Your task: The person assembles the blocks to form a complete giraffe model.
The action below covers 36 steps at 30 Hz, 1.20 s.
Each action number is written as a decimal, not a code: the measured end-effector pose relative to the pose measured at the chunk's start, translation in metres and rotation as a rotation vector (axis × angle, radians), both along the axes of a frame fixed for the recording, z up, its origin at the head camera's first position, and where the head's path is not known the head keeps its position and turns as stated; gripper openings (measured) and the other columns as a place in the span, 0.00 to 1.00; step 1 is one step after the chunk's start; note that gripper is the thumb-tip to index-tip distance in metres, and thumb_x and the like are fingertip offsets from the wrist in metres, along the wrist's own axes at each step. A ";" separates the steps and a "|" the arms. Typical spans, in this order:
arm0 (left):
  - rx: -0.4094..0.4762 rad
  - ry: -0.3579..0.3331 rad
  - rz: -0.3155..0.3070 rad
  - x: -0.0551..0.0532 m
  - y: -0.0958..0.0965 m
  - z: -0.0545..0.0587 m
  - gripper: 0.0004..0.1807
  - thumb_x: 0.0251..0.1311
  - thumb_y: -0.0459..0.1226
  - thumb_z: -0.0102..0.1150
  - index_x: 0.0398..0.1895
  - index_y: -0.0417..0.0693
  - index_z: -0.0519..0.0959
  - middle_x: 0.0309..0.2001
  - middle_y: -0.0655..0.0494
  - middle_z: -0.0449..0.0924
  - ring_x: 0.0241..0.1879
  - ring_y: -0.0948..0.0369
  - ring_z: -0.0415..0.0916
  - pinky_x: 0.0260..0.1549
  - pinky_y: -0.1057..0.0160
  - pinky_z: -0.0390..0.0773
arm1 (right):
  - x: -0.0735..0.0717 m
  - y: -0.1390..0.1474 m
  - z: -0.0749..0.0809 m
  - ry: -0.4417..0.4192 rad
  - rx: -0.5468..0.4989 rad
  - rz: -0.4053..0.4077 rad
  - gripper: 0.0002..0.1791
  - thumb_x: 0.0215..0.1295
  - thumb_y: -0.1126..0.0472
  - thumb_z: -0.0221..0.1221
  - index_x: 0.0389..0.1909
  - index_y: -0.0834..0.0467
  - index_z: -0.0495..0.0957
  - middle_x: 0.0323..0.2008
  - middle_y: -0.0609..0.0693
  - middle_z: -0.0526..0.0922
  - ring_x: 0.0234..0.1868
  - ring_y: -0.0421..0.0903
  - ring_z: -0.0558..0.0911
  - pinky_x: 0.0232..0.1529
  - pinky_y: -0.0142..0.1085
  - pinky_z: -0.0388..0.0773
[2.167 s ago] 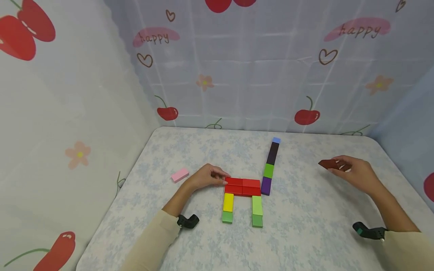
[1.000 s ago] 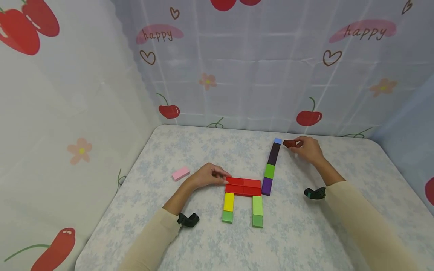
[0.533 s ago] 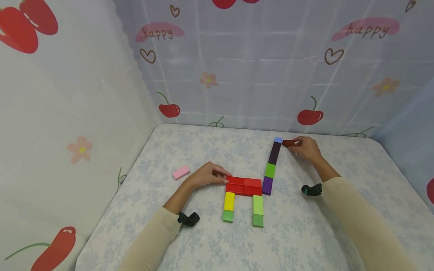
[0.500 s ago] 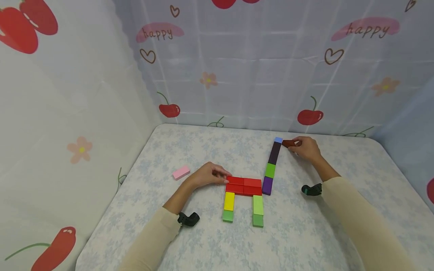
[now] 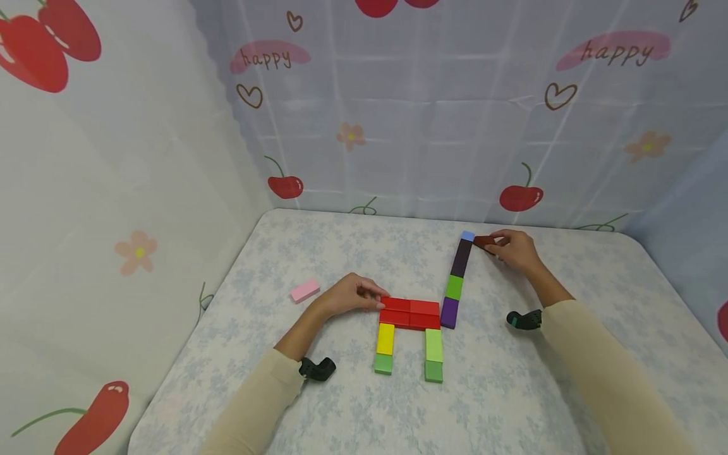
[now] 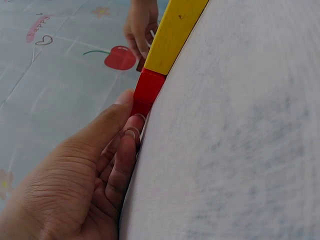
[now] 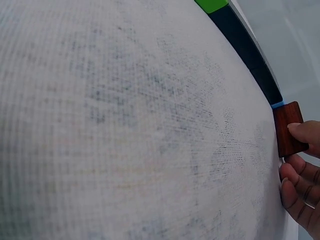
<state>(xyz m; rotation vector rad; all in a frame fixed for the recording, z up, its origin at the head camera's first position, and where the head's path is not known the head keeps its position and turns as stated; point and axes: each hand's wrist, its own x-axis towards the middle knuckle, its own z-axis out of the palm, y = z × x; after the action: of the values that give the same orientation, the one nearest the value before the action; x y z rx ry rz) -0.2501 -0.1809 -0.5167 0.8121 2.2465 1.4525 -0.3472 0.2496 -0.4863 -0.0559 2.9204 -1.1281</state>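
In the head view my left hand (image 5: 352, 294) rests at the left end of the red blocks (image 5: 409, 314), thumb and index fingertip at their corner. The left wrist view shows the same fingertips against a red block (image 6: 149, 86). At the far right my right hand (image 5: 516, 249) pinches a dark brown wooden block (image 7: 288, 125) with a slanted end between thumb and fingers. One end of it meets the small light blue block (image 5: 467, 236). Below that, a leaning column runs through a black block (image 5: 461, 258), a green block (image 5: 454, 287) and a purple block (image 5: 449, 313).
Beneath the red blocks, a yellow block (image 5: 385, 339) and a lime block (image 5: 434, 345) each stand over a green one, like two legs. A pink block (image 5: 305, 291) lies alone at left. A printed curtain (image 5: 421, 126) hangs behind the table (image 5: 318, 246).
My right hand has carried the brown block from the right side leftward and away to the light blue block, and has held there for about a second. My left hand stays put.
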 end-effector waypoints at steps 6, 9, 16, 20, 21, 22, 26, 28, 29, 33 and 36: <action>-0.004 0.000 -0.003 0.000 0.001 0.000 0.13 0.61 0.38 0.72 0.49 0.52 0.89 0.35 0.57 0.86 0.30 0.61 0.74 0.33 0.66 0.76 | 0.000 -0.001 0.001 0.013 0.029 -0.003 0.26 0.70 0.58 0.65 0.62 0.69 0.75 0.46 0.69 0.80 0.28 0.46 0.82 0.27 0.33 0.77; -0.003 0.000 -0.003 0.000 0.001 0.000 0.13 0.61 0.38 0.72 0.50 0.52 0.89 0.35 0.57 0.86 0.30 0.61 0.75 0.34 0.66 0.77 | 0.001 0.000 0.001 0.040 0.041 0.015 0.26 0.70 0.59 0.64 0.62 0.69 0.75 0.45 0.69 0.81 0.26 0.45 0.82 0.26 0.34 0.76; 0.002 0.011 -0.014 -0.001 0.002 0.000 0.13 0.62 0.38 0.72 0.50 0.51 0.89 0.35 0.58 0.86 0.31 0.61 0.75 0.35 0.66 0.77 | 0.002 0.001 0.002 0.046 0.039 0.019 0.26 0.69 0.58 0.65 0.62 0.70 0.75 0.44 0.69 0.81 0.26 0.46 0.82 0.26 0.35 0.76; -0.001 0.010 -0.013 -0.001 0.003 0.000 0.13 0.62 0.38 0.72 0.49 0.52 0.89 0.35 0.57 0.86 0.31 0.61 0.75 0.34 0.66 0.76 | 0.003 0.001 0.004 0.039 0.040 0.017 0.27 0.69 0.59 0.65 0.62 0.70 0.75 0.45 0.69 0.80 0.27 0.47 0.82 0.27 0.34 0.76; -0.003 0.012 -0.011 0.000 0.003 0.001 0.13 0.62 0.38 0.72 0.49 0.52 0.89 0.35 0.57 0.86 0.31 0.61 0.75 0.34 0.66 0.76 | 0.004 0.001 0.005 0.032 0.040 0.014 0.27 0.68 0.59 0.65 0.62 0.71 0.74 0.46 0.70 0.80 0.28 0.47 0.83 0.27 0.34 0.76; -0.003 0.014 -0.010 0.000 0.003 0.001 0.13 0.61 0.38 0.72 0.49 0.52 0.89 0.35 0.57 0.86 0.31 0.61 0.75 0.34 0.66 0.76 | 0.006 0.001 0.007 0.024 0.045 0.015 0.28 0.68 0.58 0.65 0.63 0.71 0.73 0.46 0.70 0.80 0.29 0.48 0.83 0.28 0.34 0.76; 0.001 0.022 -0.015 0.001 0.003 0.002 0.14 0.61 0.37 0.72 0.50 0.49 0.89 0.36 0.57 0.86 0.31 0.60 0.76 0.35 0.65 0.77 | 0.018 0.003 0.019 0.001 0.095 0.011 0.34 0.68 0.55 0.64 0.65 0.73 0.69 0.49 0.72 0.78 0.37 0.56 0.83 0.33 0.41 0.79; 0.001 0.025 -0.017 0.001 0.002 0.002 0.14 0.60 0.38 0.73 0.50 0.50 0.89 0.36 0.57 0.87 0.32 0.60 0.77 0.35 0.65 0.78 | 0.028 0.003 0.027 0.024 0.126 0.008 0.35 0.68 0.54 0.64 0.66 0.74 0.67 0.50 0.73 0.77 0.42 0.62 0.81 0.37 0.48 0.79; 0.000 0.026 -0.016 0.001 0.002 0.002 0.14 0.60 0.38 0.73 0.50 0.50 0.89 0.36 0.57 0.87 0.32 0.60 0.77 0.35 0.65 0.78 | 0.033 0.004 0.031 0.044 0.136 0.008 0.36 0.68 0.53 0.65 0.66 0.74 0.67 0.50 0.73 0.77 0.44 0.64 0.80 0.39 0.51 0.79; -0.011 0.029 -0.005 0.000 0.001 0.001 0.13 0.60 0.38 0.73 0.49 0.54 0.89 0.37 0.59 0.87 0.33 0.60 0.77 0.36 0.65 0.78 | 0.055 0.001 0.043 0.138 0.148 0.029 0.33 0.68 0.54 0.65 0.64 0.72 0.69 0.48 0.72 0.79 0.47 0.67 0.79 0.40 0.56 0.79; -0.015 0.024 0.000 0.000 0.000 0.001 0.13 0.60 0.38 0.73 0.49 0.54 0.89 0.37 0.59 0.86 0.33 0.60 0.77 0.36 0.65 0.78 | 0.075 -0.003 0.048 0.185 0.146 0.057 0.31 0.68 0.55 0.66 0.63 0.70 0.71 0.46 0.69 0.80 0.44 0.65 0.81 0.36 0.51 0.81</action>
<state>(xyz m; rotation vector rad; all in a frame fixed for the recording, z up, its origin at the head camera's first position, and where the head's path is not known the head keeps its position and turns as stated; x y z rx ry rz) -0.2498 -0.1812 -0.5155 0.8291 2.2720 1.4311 -0.2720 0.2463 -0.4385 -0.2533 3.1310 -0.9461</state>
